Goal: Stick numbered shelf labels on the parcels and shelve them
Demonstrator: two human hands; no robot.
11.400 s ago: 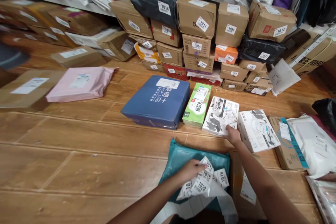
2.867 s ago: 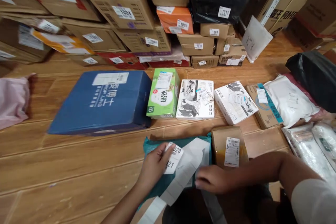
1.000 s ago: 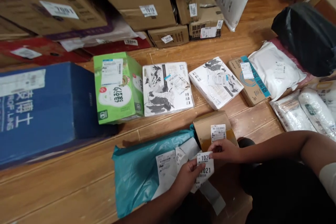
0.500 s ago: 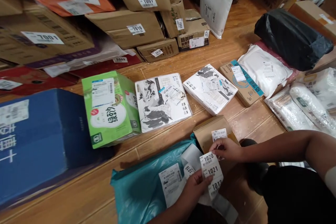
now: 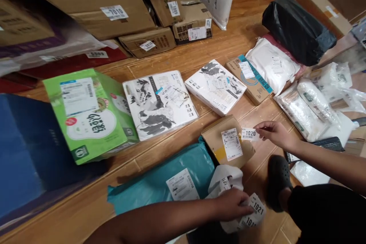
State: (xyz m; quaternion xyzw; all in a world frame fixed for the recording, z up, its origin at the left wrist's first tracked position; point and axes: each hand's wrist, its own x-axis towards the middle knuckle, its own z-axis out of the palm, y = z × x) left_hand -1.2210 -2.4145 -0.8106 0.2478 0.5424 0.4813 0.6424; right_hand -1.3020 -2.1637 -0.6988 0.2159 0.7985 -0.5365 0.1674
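Between the fingertips of my right hand is a small white label printed 1020. It hangs just over the right side of a brown cardboard box, which bears a shipping label; whether it touches the box I cannot tell. My left hand is closed on a strip of number labels, with 1021 showing and its backing paper curling up behind. Under my left forearm lies a teal plastic parcel with its own white shipping label.
A green box, a cow-print white box and a second white box lie in a row on the wooden floor. Numbered cartons are stacked behind. At right are a black-wrapped parcel, plastic-wrapped packs and my shoe.
The 1020 label has come off the strip and moved right with my right hand. My left hand has shifted right and down with the strip. The view has turned rightward.
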